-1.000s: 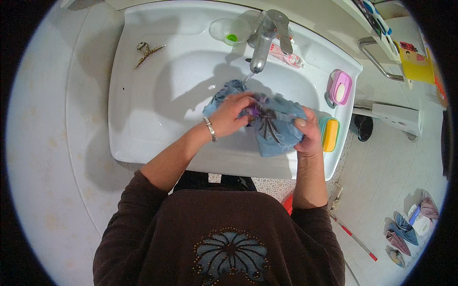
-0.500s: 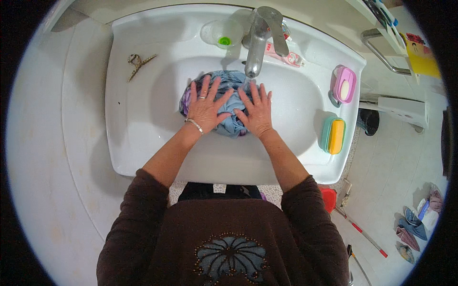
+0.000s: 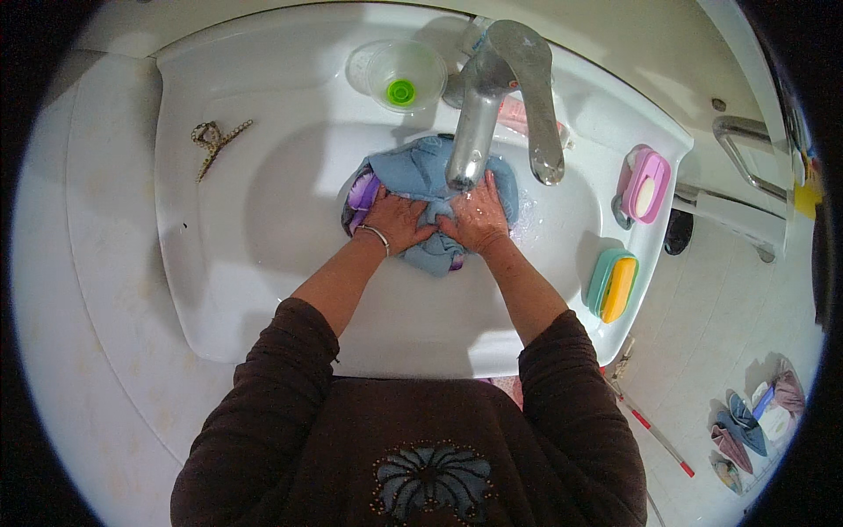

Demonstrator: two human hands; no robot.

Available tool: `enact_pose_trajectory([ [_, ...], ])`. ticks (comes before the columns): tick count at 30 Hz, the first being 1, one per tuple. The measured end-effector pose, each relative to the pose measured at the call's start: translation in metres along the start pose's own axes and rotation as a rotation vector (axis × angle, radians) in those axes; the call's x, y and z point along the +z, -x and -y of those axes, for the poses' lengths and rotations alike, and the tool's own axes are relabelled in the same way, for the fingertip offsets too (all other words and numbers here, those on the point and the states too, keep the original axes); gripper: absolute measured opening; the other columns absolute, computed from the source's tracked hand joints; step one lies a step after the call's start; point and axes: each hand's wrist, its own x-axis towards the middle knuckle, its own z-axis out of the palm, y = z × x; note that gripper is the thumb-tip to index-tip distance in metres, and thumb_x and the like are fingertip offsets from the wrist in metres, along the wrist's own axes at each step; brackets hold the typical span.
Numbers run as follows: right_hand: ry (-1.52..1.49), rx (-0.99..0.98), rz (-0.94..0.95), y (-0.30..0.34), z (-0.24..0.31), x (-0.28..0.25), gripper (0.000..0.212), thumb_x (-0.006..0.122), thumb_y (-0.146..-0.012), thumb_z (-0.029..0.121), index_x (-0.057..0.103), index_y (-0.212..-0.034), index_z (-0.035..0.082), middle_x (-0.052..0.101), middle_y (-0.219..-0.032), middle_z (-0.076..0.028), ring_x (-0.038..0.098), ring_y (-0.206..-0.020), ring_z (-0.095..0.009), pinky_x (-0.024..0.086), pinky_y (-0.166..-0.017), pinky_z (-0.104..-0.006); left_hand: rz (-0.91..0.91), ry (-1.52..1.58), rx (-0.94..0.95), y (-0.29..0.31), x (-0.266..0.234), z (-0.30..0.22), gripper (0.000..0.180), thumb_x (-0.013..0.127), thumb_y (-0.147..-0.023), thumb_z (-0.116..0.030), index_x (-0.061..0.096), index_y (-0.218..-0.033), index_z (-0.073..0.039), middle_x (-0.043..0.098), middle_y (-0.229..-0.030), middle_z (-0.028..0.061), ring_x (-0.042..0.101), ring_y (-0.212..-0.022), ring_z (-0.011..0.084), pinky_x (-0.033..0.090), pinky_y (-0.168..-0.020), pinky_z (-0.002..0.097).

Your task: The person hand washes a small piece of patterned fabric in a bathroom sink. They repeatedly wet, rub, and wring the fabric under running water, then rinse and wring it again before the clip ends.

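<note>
A wet blue cloth (image 3: pixel 413 171) with purple patches lies bunched in the bowl of a white sink (image 3: pixel 263 228), right under the metal tap (image 3: pixel 492 97). My left hand (image 3: pixel 397 223), with a thin bracelet at the wrist, clutches the near side of the cloth. My right hand (image 3: pixel 477 217) grips the cloth beside it, below the spout. Both hands press side by side, almost touching, with fingers curled into the fabric.
On the sink's rim are a hair clip (image 3: pixel 213 140) at the left, a clear cup with a green bottom (image 3: pixel 399 77) at the back, a pink soap dish (image 3: pixel 645 184) and a teal and yellow soap box (image 3: pixel 612 284) at the right. Shoes (image 3: pixel 746 430) lie on the tiled floor.
A second ago both hands held the cloth up at the sink's right. Then they laid it flat under the tap with fingers spread. Now the hands have drawn together and clench it.
</note>
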Motion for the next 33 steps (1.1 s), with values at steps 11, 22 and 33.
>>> enact_pose_trajectory([
  [11, -0.203, 0.001, -0.137, 0.02, 0.017, -0.03, 0.051, 0.063, -0.076, 0.042, 0.057, -0.112, 0.006, 0.046, -0.128, -0.016, 0.035, -0.124, -0.04, 0.02, -0.107, -0.0546, 0.128, 0.123, -0.061, 0.001, -0.097, -0.02, 0.038, 0.064, -0.08, -0.033, 0.057, -0.11, -0.01, 0.058, -0.109, 0.014, 0.052, -0.11, 0.0282, 0.042, -0.089, 0.0412],
  [22, -0.017, 0.17, -0.21, -0.003, 0.058, 0.006, 0.068, 0.068, -0.068, 0.054, 0.052, -0.126, 0.022, 0.036, -0.136, -0.016, 0.02, -0.133, -0.045, 0.01, -0.103, -0.0677, 0.263, -0.105, -0.041, 0.011, -0.06, 0.006, 0.104, 0.065, -0.065, -0.065, 0.025, -0.144, -0.011, 0.017, -0.151, 0.0124, 0.011, -0.14, 0.0326, 0.007, -0.11, 0.0552],
  [33, -0.099, -0.037, 0.221, -0.021, 0.027, 0.011, 0.075, 0.066, -0.071, 0.048, 0.045, -0.13, 0.006, 0.033, -0.136, -0.015, 0.039, -0.122, -0.037, 0.032, -0.103, -0.0472, 0.409, -0.138, -0.144, 0.009, -0.037, -0.002, 0.101, 0.057, -0.072, -0.066, 0.022, -0.143, -0.004, 0.019, -0.148, 0.019, 0.011, -0.139, 0.0347, 0.0, -0.111, 0.0552],
])
